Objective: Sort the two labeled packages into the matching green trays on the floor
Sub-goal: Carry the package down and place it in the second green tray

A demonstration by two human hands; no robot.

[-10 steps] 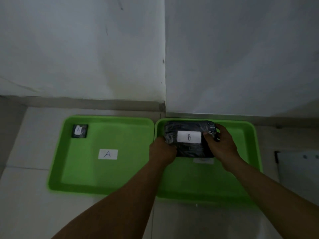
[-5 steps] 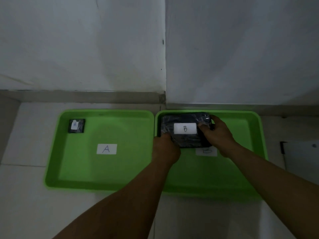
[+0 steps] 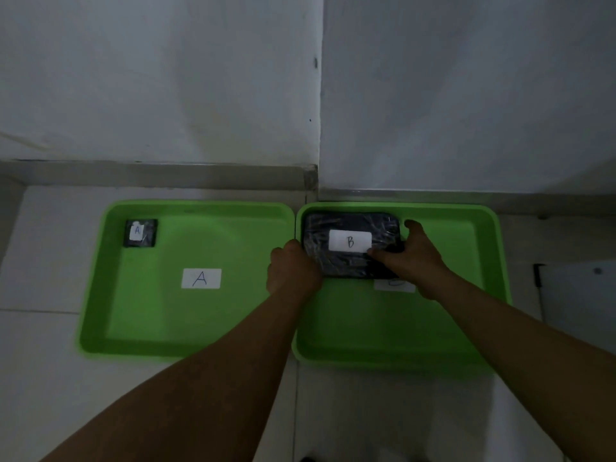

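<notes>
Package B (image 3: 350,243), black and film-wrapped, lies in the right tray (image 3: 433,328), far-left corner, clasped at both short ends between left hand (image 3: 293,271) and right hand (image 3: 413,258). Likely slippery, slightly yielding; an end-to-end grip suits it.

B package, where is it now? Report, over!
Both hands, left and right, on B package, far-left corner of right tray. A package sits in A tray. Nothing blocking.
</notes>
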